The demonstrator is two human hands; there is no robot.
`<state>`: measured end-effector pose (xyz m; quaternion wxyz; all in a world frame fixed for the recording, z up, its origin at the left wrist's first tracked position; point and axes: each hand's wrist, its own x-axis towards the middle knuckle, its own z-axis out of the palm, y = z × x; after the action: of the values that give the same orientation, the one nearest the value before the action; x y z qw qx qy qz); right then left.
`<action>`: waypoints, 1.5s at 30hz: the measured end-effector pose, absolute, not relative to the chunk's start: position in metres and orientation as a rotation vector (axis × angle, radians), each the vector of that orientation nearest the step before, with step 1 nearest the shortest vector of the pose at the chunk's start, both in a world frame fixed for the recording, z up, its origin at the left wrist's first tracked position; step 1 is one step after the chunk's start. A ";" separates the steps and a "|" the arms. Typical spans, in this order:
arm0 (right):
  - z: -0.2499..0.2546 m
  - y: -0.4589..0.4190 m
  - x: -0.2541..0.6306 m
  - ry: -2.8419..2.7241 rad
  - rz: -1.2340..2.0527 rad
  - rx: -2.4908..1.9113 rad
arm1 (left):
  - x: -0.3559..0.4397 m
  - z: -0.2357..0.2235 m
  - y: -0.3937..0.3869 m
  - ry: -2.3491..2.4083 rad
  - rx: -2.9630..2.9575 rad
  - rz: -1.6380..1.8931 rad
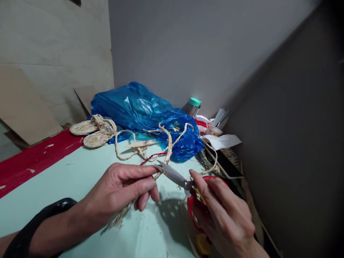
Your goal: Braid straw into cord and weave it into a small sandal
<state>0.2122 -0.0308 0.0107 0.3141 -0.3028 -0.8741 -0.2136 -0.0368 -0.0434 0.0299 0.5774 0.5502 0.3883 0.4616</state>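
My left hand (120, 191) pinches a braided straw rope (168, 147) between thumb and fingers, just below its frayed tail. My right hand (223, 215) grips red-handled scissors (174, 175), whose blades point left and touch the rope by my left fingertips. A thin red cord (152, 157) runs along the braid. The rope loops back over the pale green table (80, 172) towards two small woven straw sandals (94, 132). A black band sits on my left wrist.
A crumpled blue plastic bag (145, 114) lies behind the rope. A steel bottle with a green cap (192, 105), a cup of white sticks (217, 123) and white paper (221, 140) crowd the back right. Red cloth (32, 157) and cardboard (24, 107) lie left. Dark wall at right.
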 end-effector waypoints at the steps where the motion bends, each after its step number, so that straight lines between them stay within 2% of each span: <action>1: 0.011 -0.030 0.212 -2.308 -0.569 -0.802 | -0.037 0.029 -0.043 0.910 1.297 1.083; 10: 0.018 -0.028 0.213 -2.290 -0.715 -0.693 | -0.038 0.022 -0.039 0.882 1.299 1.066; 22: 0.013 -0.026 0.220 -2.268 -0.708 -0.553 | -0.036 0.021 -0.041 0.814 1.230 1.074; 28: 0.015 -0.030 0.220 -2.409 -0.599 -0.547 | -0.035 0.018 -0.040 0.732 1.130 1.098; 35: 0.011 -0.029 0.223 -2.096 -0.606 -0.926 | -0.038 0.024 -0.040 0.600 0.864 1.084; 45: 0.022 -0.031 0.213 -2.246 -0.433 -0.757 | -0.037 0.036 -0.040 0.563 0.877 1.090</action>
<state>0.2128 -0.0306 0.0218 0.3581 -0.2936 -0.8703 -0.1676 -0.0374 -0.0402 0.0358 0.7288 0.3981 0.2557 0.4949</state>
